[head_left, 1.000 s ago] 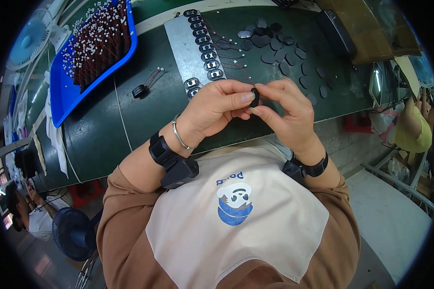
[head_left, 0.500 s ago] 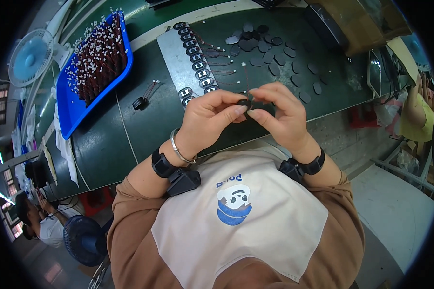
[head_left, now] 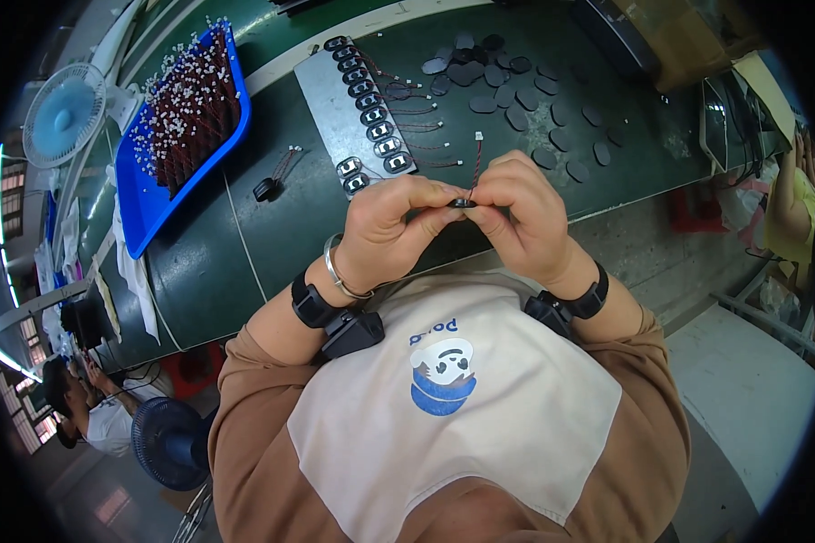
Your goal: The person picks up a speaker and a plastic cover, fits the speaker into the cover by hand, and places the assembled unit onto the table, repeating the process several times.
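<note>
Between the fingertips of both hands is a small black oval speaker, seen nearly edge-on. Its twisted red and dark wire rises away from me to a white plug. My left hand pinches the left end with thumb and forefinger. On the opposite end, my right hand is closed, with the wire beside its fingers. Just beyond my left hand, a pale metal plate carries a row of similar wired speakers. Flat black oval pieces lie scattered beyond my right hand.
A blue tray full of wired parts with white plugs stands at the left. Between it and the plate lies a single wired speaker. A dark box and a cardboard carton stand far right. Fans and other people are around the bench.
The speaker has been turned more edge-on, and my right fingers have closed in on its right end. Its wire now slants up beside my right hand. The whole view has shifted slightly.
</note>
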`<state>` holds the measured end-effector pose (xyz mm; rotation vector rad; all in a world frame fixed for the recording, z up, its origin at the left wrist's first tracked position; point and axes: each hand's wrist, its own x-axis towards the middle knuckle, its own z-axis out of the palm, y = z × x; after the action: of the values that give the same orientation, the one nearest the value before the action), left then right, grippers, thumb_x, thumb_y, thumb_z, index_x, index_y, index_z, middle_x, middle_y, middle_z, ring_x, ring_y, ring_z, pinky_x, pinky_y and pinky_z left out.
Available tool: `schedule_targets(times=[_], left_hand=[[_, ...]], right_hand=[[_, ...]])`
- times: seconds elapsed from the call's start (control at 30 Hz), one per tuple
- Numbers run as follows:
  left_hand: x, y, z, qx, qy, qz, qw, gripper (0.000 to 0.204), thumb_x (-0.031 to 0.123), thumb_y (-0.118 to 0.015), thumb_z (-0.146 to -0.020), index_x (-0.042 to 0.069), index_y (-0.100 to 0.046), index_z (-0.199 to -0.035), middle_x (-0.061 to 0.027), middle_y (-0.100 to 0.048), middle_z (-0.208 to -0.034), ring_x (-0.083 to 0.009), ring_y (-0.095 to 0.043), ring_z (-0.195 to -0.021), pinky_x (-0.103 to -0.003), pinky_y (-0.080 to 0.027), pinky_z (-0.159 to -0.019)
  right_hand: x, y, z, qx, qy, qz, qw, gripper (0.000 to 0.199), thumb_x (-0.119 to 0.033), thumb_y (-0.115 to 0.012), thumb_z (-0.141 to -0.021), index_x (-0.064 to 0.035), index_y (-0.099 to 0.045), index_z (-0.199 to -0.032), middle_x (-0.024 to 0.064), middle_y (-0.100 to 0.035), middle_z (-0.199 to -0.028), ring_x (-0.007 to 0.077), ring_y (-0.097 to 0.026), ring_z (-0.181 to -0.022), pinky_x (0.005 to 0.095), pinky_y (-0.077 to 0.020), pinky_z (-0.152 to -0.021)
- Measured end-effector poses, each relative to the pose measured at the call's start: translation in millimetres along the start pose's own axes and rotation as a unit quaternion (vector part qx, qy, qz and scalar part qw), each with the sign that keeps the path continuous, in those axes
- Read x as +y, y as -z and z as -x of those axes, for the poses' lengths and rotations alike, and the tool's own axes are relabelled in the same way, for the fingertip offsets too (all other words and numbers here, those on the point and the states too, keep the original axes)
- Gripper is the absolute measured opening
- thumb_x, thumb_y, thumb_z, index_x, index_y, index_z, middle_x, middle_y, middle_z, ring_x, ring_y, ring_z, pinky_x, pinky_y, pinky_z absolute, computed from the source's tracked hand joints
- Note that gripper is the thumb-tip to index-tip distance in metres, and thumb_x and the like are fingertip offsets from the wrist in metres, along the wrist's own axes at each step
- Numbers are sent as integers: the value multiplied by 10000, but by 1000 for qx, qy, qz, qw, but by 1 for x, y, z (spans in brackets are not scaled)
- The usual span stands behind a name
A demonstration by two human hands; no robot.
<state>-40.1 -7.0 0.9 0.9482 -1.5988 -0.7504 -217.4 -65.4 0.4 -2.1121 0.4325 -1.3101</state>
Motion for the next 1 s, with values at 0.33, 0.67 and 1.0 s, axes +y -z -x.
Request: schedule_targets(times=[0.33, 0.67, 1.0], left_hand=[[28, 5, 0, -72, 125, -52, 988, 178, -21, -718, -765, -5, -625, -916, -120, -678, -891, -160, -667, -791, -253, -530, -702], [26, 79, 50, 62, 252, -213, 942, 103, 8, -679, -777, 35, -650, -873, -88, -644, -794, -198, -633, -691, -263, -489, -624], [4, 131, 63, 81, 133, -523, 838, 141, 43, -709, -711, 45, -643, -836, -88, -616, -802, -273, -577, -758, -358, -473, -689]], right_hand=[[-1, 0, 14, -50, -101, -109, 988, 134, -56, -669, -799, -6, -549, -827, 99, -564, -811, 223, -513, -726, 305, -421, -644], [-2, -11, 3, -80, -45, -13, 996, 197, 6, -678, -734, 13, -588, -909, 126, -594, -857, 266, -545, -748, 337, -439, -658], [5, 4, 17, -80, -31, 70, 994, 148, 14, -665, -751, 7, -611, -889, 116, -602, -838, 263, -548, -728, 326, -438, -639]])
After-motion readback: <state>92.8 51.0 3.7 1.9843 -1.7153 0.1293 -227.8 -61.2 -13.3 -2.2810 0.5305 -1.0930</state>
